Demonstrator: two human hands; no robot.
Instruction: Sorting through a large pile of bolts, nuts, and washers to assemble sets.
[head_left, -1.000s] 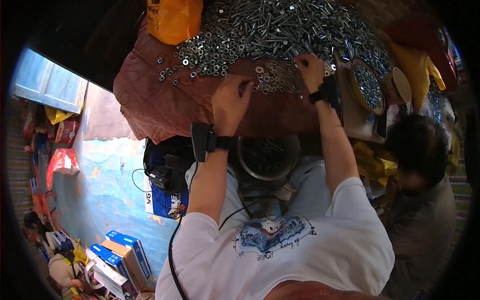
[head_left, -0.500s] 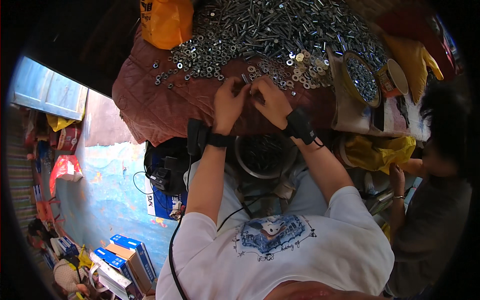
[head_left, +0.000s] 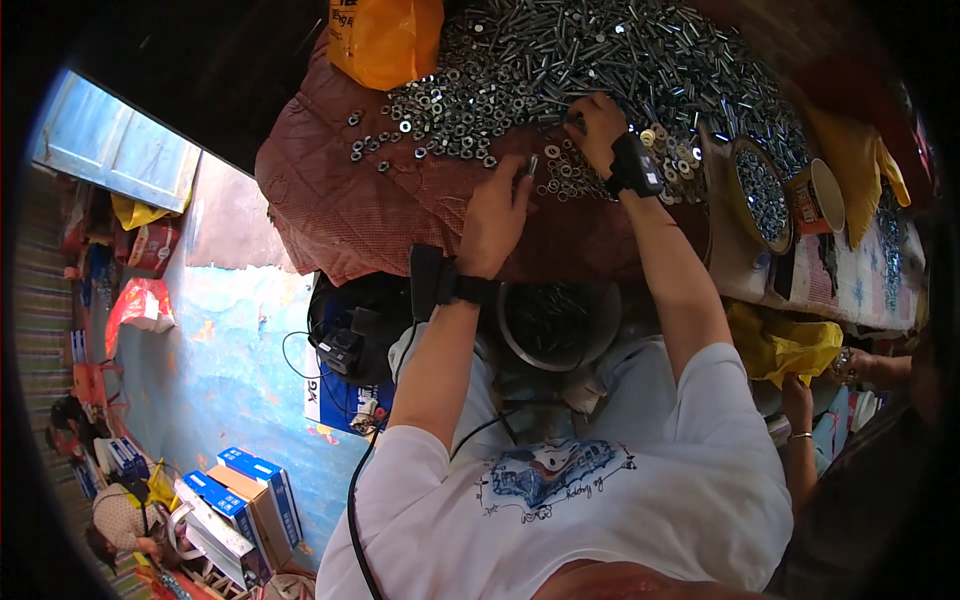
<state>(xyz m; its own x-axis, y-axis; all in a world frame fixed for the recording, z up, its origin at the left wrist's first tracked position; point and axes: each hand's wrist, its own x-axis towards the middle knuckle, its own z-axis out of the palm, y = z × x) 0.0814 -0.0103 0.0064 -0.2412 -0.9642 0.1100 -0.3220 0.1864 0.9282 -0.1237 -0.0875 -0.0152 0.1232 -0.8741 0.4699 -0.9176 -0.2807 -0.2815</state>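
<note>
Bright steel pin (head_left: 532, 166), head view: it stuck up out of the left hand (head_left: 493, 215), pinched between thumb and fingers, gap closed down to about the pin's own thickness. Long axis ran roughly away from the wearer, free end leaning slightly right. Key relation: thin metal rings (head_left: 568, 178) lay loose just right of the pin, between the two hands, on the maroon quilted cloth (head_left: 340, 200). Right hand (head_left: 603, 132) was farther out and right of the pin, at the near edge of the heap of metal studs (head_left: 570, 50). Its thumb and index were bent toward each other; couldn't tell whether they had hold of anything. Left hand was the one on the pin; right was nearer the flat washers (head_left: 680, 150), which lay beside its wrist.

Pin looked short, slim, cylindrical, shiny. Lower end hidden by the fingers; couldn't make out any thread. Hex nuts (head_left: 460, 115) lay loose beyond the left hand. Co-worker's hand (head_left: 797, 392) was on a yellow plastic bag (head_left: 785, 345) off to the right, well apart.
</note>
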